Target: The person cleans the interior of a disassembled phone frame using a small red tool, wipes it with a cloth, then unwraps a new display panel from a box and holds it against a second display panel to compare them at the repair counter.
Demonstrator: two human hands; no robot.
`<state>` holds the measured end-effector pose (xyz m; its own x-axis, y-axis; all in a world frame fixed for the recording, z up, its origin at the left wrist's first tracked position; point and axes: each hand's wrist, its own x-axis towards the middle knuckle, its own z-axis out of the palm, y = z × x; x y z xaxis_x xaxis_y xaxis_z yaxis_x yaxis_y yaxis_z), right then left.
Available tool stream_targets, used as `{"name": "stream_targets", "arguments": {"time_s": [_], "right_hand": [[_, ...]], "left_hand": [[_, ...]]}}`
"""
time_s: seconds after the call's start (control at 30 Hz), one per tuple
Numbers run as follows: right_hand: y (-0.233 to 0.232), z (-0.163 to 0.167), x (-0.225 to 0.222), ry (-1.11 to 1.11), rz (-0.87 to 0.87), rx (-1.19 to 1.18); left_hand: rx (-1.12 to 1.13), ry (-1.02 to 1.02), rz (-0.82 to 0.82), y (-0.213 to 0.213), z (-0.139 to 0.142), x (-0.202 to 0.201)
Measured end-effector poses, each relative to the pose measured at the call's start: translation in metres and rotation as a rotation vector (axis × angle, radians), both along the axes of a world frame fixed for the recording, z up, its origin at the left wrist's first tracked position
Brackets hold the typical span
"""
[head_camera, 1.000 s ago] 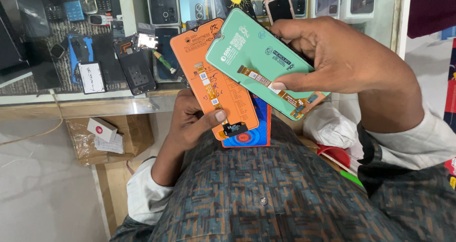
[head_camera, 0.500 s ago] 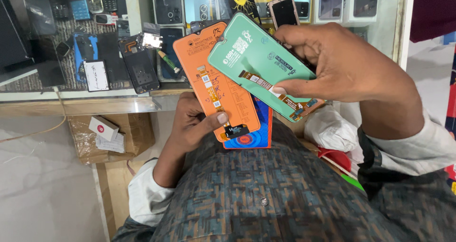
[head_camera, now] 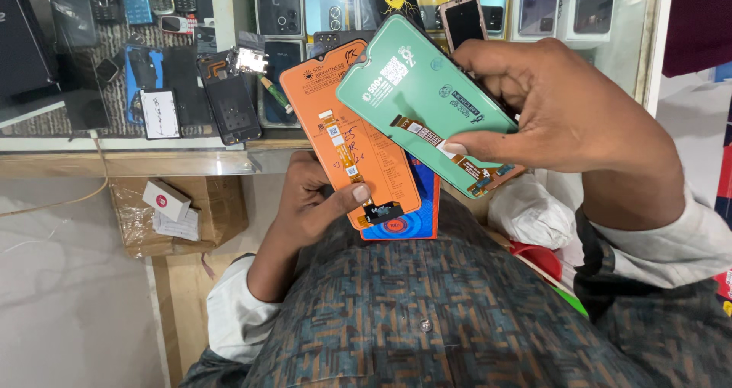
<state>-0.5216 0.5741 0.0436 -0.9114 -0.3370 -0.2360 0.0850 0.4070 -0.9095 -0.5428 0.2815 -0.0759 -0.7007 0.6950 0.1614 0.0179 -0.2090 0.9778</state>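
Observation:
My left hand [head_camera: 313,205] grips an orange-backed phone display panel [head_camera: 347,140] with a flex ribbon, thumb pressed near its lower end. Behind it, in the same hand, is a blue panel [head_camera: 423,213]. My right hand [head_camera: 564,121] holds a green-backed display panel [head_camera: 415,91] tilted across the upper right of the orange one, thumb on its brown flex cable. A further panel edge peeks out below the green one. Both panels are raised in front of a glass counter.
A glass display counter [head_camera: 114,155] holds several phones, back covers and parts. A cardboard box [head_camera: 179,213] with a small white box [head_camera: 166,199] sits under it. A white plastic bag [head_camera: 526,209] lies at right. My patterned-cloth knee fills the bottom.
Both hands have held their panels throughout; the green panel has shifted slightly right and up relative to the orange one.

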Motion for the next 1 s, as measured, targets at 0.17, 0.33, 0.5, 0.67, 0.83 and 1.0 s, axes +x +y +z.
{"name": "stream_targets", "arguments": {"time_s": [0.17,0.33,0.5,0.67,0.83,1.0], "right_hand": [[0.000,0.003,0.004,0.033,-0.001,-0.069],[0.001,0.004,0.005,0.030,-0.003,-0.088],[0.010,0.001,0.011,0.067,-0.046,-0.025],[0.047,-0.037,0.026,0.143,-0.344,0.018],[0.100,-0.134,0.047,0.339,-0.783,-0.100],[0.130,-0.214,0.085,0.172,-1.005,-0.082]], "left_hand": [[-0.027,0.019,-0.001,-0.002,0.000,0.002],[0.000,0.010,-0.006,-0.001,0.002,0.003],[-0.023,0.029,-0.002,0.002,0.006,0.001],[-0.068,-0.005,0.133,0.003,0.008,0.006],[-0.024,-0.039,0.277,0.002,0.008,0.011],[0.000,-0.064,0.376,0.003,0.008,0.017]]}}
